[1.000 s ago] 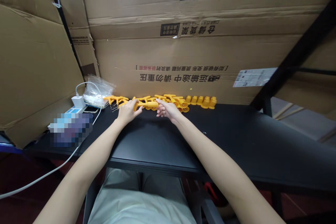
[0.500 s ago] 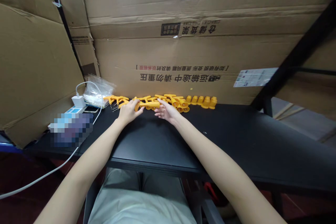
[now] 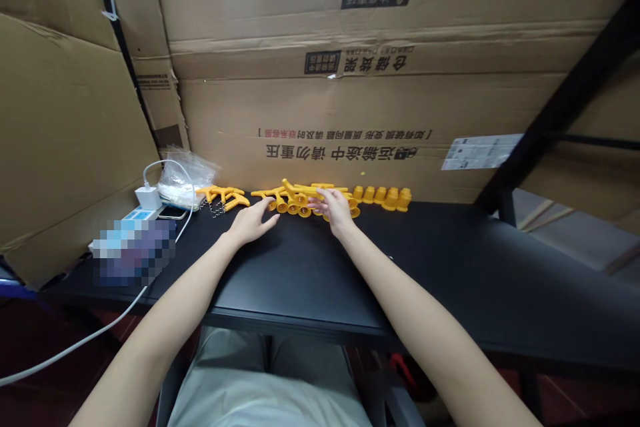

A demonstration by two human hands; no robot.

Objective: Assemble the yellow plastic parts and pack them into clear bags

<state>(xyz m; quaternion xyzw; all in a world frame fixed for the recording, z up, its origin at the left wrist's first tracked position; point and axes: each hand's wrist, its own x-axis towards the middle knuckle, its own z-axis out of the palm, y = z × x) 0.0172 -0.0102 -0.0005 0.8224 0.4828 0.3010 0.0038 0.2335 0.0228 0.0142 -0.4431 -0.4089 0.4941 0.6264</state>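
Note:
My right hand (image 3: 334, 212) is closed round a yellow plastic piece with a forked end (image 3: 293, 189), raised just above the other yellow parts, its fork towards the left. My left hand (image 3: 250, 221) holds nothing. Its thumb and fingers are apart, close to the left end of a row of yellow parts with round, cup-like open ends (image 3: 293, 209). Further left lie several yellow branched pieces (image 3: 235, 201) with small metal chains (image 3: 216, 208). To the right of my right hand stand several yellow stepped caps (image 3: 380, 195).
The black table (image 3: 320, 267) meets a large cardboard sheet (image 3: 350, 100) at the back and another cardboard panel (image 3: 75, 133) at left. A clear plastic bag (image 3: 183, 177), a white charger (image 3: 149, 198), its cable (image 3: 95, 330) and a phone (image 3: 173, 213) lie on the left.
My left hand has let go of the yellow piece and its fingers have spread. My right hand has carried that piece slightly right, over the cup-ended parts, and turned its fork.

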